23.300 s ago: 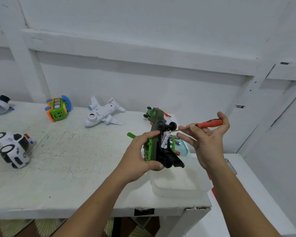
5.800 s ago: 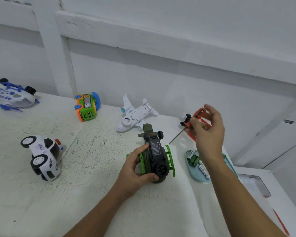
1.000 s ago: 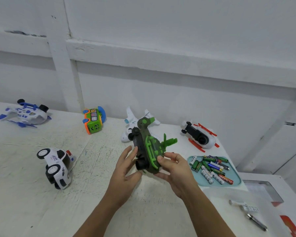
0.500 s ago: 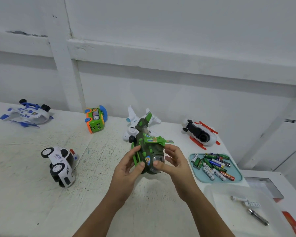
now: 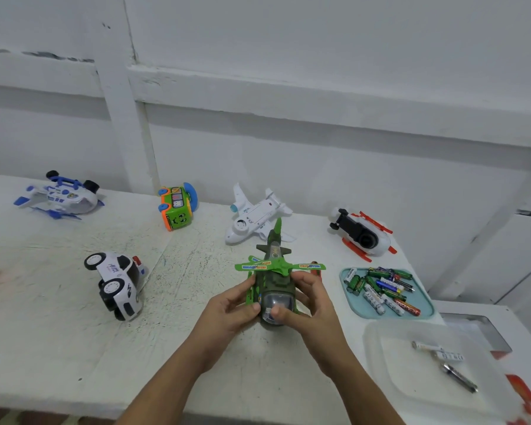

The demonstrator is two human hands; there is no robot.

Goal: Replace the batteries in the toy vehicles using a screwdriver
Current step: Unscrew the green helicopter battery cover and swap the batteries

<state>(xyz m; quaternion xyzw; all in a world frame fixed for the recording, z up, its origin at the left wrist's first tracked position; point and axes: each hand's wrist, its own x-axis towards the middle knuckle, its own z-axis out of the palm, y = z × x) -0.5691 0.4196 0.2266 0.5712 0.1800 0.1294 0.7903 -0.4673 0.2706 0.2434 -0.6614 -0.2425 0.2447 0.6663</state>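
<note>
The green camouflage toy helicopter is upright at the table's middle, rotor on top, nose toward me. My left hand grips its left side and my right hand its right side, thumbs by the clear canopy. A teal tray with several loose batteries lies to the right. A translucent plastic box at the near right holds a few batteries. No screwdriver is clearly in view.
On the white table lie a police car on its side, a blue-white helicopter upside down, a green-orange bus, a white plane and a red-white helicopter belly up. A wall runs behind.
Both hands have turned the green helicopter from belly-up and tilted to upright, rotor on top, and lowered it toward the table. The view has shifted slightly.
</note>
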